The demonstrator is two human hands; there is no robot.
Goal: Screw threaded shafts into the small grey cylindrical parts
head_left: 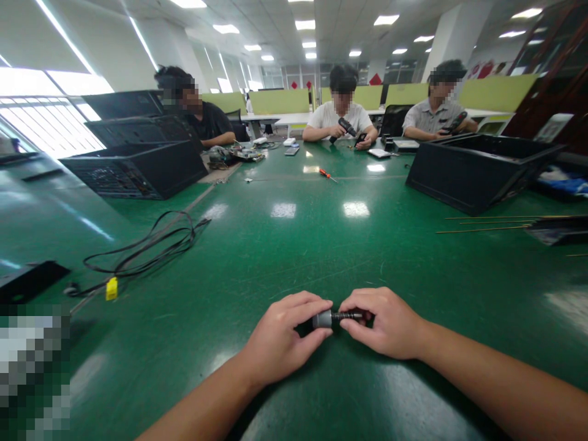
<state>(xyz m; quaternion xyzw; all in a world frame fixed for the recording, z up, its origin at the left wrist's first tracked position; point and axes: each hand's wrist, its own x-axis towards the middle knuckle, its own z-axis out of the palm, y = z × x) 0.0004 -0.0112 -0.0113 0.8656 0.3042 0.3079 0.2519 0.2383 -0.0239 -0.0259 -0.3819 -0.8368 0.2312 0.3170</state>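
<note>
Low in the view, just above the green table (294, 257), both hands meet at a small grey cylinder with a thin ribbed, spring-like shaft (324, 318). My left hand (289, 331) is closed round the cylinder end, thumb on the near side and fingers on the far side. From the right, my right hand (383, 323) pinches around the shaft, whose pale tip points right toward the palm. The fingers partly hide both ends, so its exact kind cannot be made out.
A black cable (156, 245) with a yellow tag lies left. Black computer cases (138, 168) stand left and right (463, 171). An orange screwdriver (326, 174) lies mid-table. Across sit three people; one holds a power drill (346, 127). Thin rods (482, 230) lie right.
</note>
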